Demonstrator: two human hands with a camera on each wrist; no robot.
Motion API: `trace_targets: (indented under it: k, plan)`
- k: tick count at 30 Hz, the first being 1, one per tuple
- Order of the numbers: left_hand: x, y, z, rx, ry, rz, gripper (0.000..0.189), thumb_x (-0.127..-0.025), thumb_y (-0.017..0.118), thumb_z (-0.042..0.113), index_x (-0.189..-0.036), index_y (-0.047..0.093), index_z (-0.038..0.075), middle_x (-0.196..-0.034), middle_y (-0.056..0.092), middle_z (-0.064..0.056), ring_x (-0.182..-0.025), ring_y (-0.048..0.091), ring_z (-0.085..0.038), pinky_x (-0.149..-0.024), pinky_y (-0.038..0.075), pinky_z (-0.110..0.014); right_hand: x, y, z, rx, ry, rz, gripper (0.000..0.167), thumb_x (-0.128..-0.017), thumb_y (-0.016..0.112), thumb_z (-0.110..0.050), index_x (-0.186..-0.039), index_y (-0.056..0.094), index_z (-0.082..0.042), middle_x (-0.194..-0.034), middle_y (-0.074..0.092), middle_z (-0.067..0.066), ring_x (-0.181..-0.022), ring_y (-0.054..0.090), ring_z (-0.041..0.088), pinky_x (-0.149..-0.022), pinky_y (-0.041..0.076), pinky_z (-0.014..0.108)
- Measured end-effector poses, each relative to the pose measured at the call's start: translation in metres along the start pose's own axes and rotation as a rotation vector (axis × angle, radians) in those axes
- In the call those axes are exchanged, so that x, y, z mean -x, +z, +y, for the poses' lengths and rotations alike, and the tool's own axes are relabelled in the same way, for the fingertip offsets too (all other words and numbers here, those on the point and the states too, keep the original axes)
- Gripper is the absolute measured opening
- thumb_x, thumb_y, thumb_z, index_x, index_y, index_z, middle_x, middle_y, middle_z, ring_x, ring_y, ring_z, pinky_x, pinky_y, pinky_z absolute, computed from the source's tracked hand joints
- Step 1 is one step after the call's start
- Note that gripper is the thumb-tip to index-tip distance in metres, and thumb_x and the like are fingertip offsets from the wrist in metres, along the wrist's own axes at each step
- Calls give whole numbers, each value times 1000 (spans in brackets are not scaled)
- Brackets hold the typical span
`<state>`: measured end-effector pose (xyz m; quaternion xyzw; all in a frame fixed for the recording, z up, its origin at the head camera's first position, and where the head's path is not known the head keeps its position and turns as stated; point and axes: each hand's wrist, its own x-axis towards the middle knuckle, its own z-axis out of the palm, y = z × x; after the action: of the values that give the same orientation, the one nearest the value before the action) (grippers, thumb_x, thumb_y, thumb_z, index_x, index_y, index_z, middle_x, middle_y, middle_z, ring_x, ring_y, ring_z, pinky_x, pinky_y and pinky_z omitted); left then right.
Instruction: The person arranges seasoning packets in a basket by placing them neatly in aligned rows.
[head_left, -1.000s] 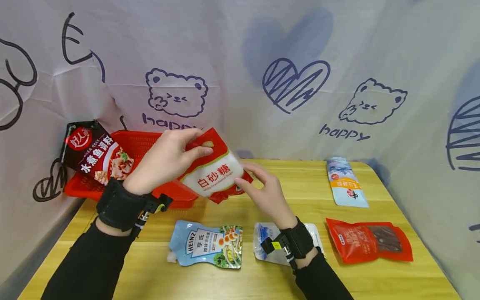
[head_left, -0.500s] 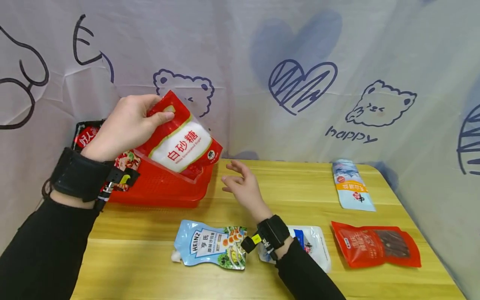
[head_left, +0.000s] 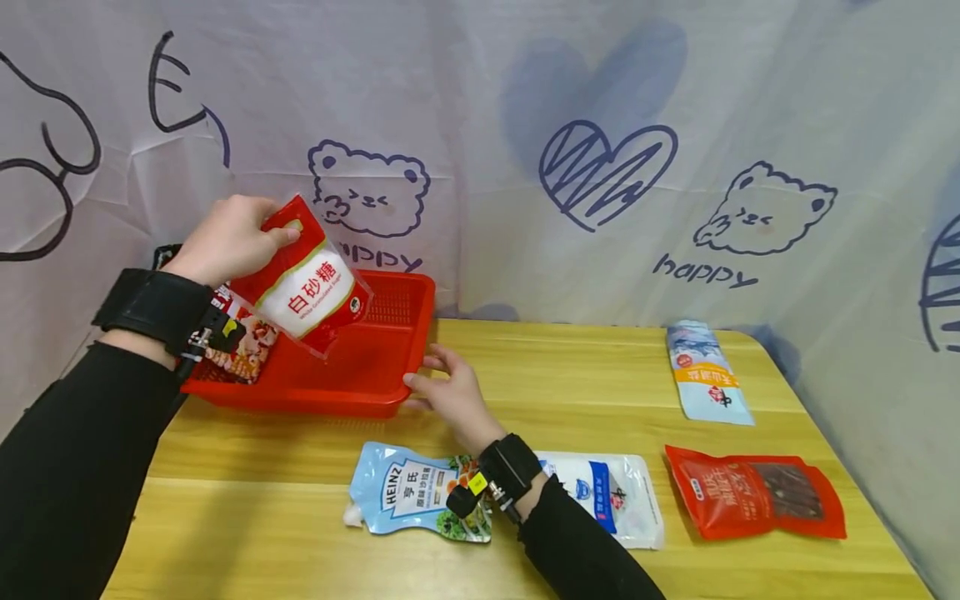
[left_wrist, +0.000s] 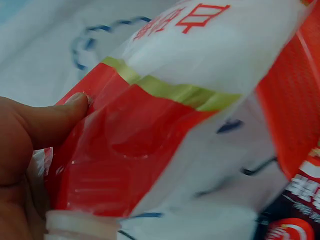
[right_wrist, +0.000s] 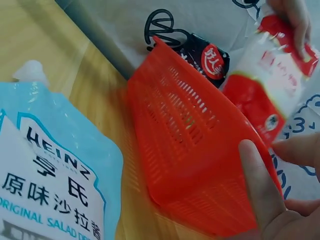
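Note:
My left hand pinches the top corner of a red-and-white bag of granulated sugar, which hangs tilted over the red plastic basket. In the left wrist view the thumb presses flat on the bag's red top. At the basket's front right corner, my right hand holds the rim between thumb and fingers; the right wrist view shows the thumb against the outer wall. A black-and-red seasoning packet leans inside the basket's left end, partly covered by my left hand and the sugar.
A light blue Heinz salad dressing pouch lies in front of the basket, partly under my right wrist. Beside it is a white-and-blue packet. Farther right lie a red packet with a window and a blue-and-orange pouch. Printed cloth stands behind the table.
My right hand let go of the sugar bag and moved left to the basket's corner. My left hand carried the bag left, then lowered it over the basket.

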<state>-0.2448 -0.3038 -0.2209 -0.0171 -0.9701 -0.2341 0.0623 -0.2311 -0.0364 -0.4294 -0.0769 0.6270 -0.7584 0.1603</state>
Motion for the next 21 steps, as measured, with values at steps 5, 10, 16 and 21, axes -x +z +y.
trace_targets:
  k: [5, 10, 16, 21]
  plan:
    - [-13, 11, -32, -3, -75, -35, 50, -107, 55, 24, -140, 52, -14, -116, 60, -35, -97, 59, -46, -84, 54, -55, 2, 2, 2, -33, -9, -25, 68, -94, 70, 8, -155, 42, 0, -132, 56, 19, -85, 73, 22, -78, 63, 39]
    - [-19, 20, -63, 7, -142, -52, 44, -106, 54, 20, -130, 56, -17, -110, 60, -36, -94, 58, -47, -82, 55, -55, 5, 3, 2, -24, -15, -35, 67, -94, 69, 9, -155, 43, 0, -130, 57, 20, -85, 73, 22, -83, 61, 45]
    - [-23, 23, -90, -77, -162, -24, 34, -102, 56, 19, -77, 55, -5, -68, 47, -13, -69, 52, -34, -61, 41, -37, 5, 5, 1, -4, -19, -24, 66, -94, 69, 7, -155, 44, -1, -130, 58, 20, -87, 73, 21, -78, 63, 36]
    - [-19, 24, -103, -95, -242, -38, 34, -101, 53, 18, -93, 54, -16, -85, 54, -28, -81, 54, -44, -68, 48, -45, 4, 4, 1, 5, -22, -21, 66, -95, 70, 5, -155, 45, -3, -131, 58, 20, -89, 74, 23, -78, 63, 37]
